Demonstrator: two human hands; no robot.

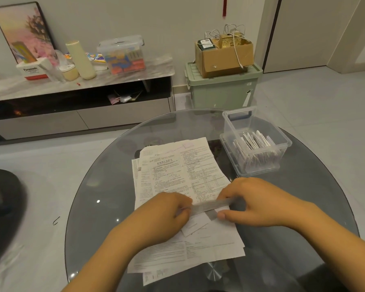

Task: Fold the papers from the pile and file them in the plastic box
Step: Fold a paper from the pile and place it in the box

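Note:
A pile of printed papers [177,173] lies spread across the middle of the round glass table [105,186]. Just above the pile, a narrow folded paper strip [209,205] is held at both ends. My left hand [162,216] pinches its left end with curled fingers, and my right hand [259,202] pinches its right end between thumb and fingers. A clear plastic box [259,148] stands at the table's far right, open, with several folded papers standing inside it.
The box's clear lid [239,118] stands up behind it. Beyond the table are a green storage bin [221,91] with a cardboard box on top and a low cabinet [78,95] carrying containers. A dark object [4,197] sits on the floor at left.

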